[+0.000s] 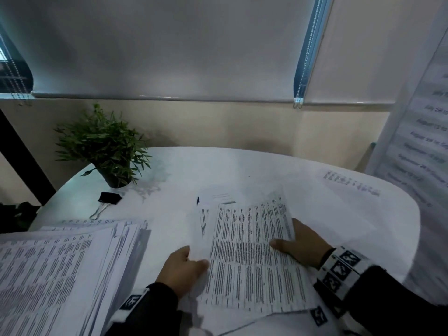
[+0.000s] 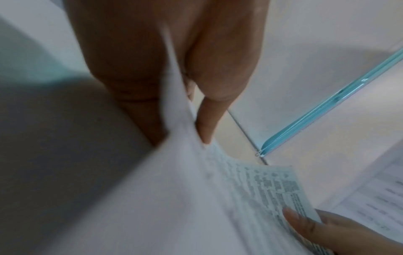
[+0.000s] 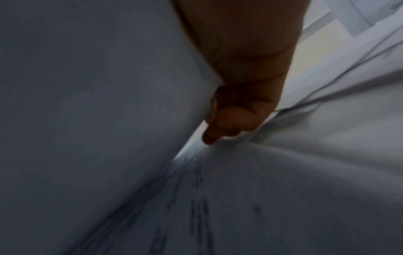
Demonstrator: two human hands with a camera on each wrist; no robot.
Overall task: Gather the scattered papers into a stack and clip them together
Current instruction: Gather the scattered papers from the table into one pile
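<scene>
Both hands hold a small bundle of printed sheets [image 1: 252, 253] above the white table [image 1: 315, 207]. My left hand [image 1: 186, 265] pinches its left edge, thumb on top; the left wrist view shows the paper [image 2: 196, 198] between thumb and fingers [image 2: 207, 120]. My right hand [image 1: 298, 246] grips the right edge, thumb on the print. In the right wrist view the curled fingers [image 3: 231, 119] press against paper [image 3: 283, 189]. A thick fanned stack of papers [image 1: 60, 270] lies at the lower left. A black binder clip [image 1: 108, 199] lies near the plant. Another sheet [image 1: 349, 185] lies far right.
A potted green plant [image 1: 106, 151] stands at the table's back left. More sheets [image 1: 218, 200] lie under the held bundle. A printed banner [image 1: 421, 132] hangs at the right. Roller blinds and a wall close off the back.
</scene>
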